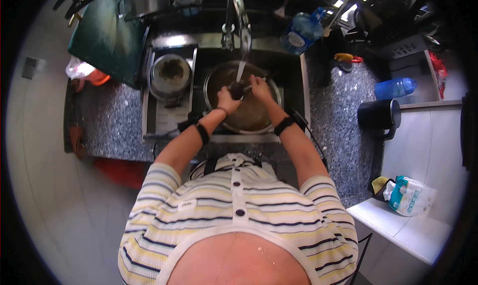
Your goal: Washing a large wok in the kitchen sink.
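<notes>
My left hand (228, 101) holds a dark, roundish object (236, 90), too blurred to name, over a wide metal pan (251, 115) in the sink. Cloudy brownish water fills much of the pan. Just right of the object is my right hand (260, 89), its fingers bent together; whether they grip something thin is unclear. From the chrome faucet (244, 34) a stream of water (241, 71) runs down onto or right behind the dark object. Each wrist wears a black band.
Left of the pan, a lidded pot (170, 75) sits on the sink's drainboard. A green cutting board (108, 34) leans behind it. Around the right counter are a blue plastic jug (303, 30), scissors (348, 60), a black pitcher (377, 117) and a blue bottle (394, 88).
</notes>
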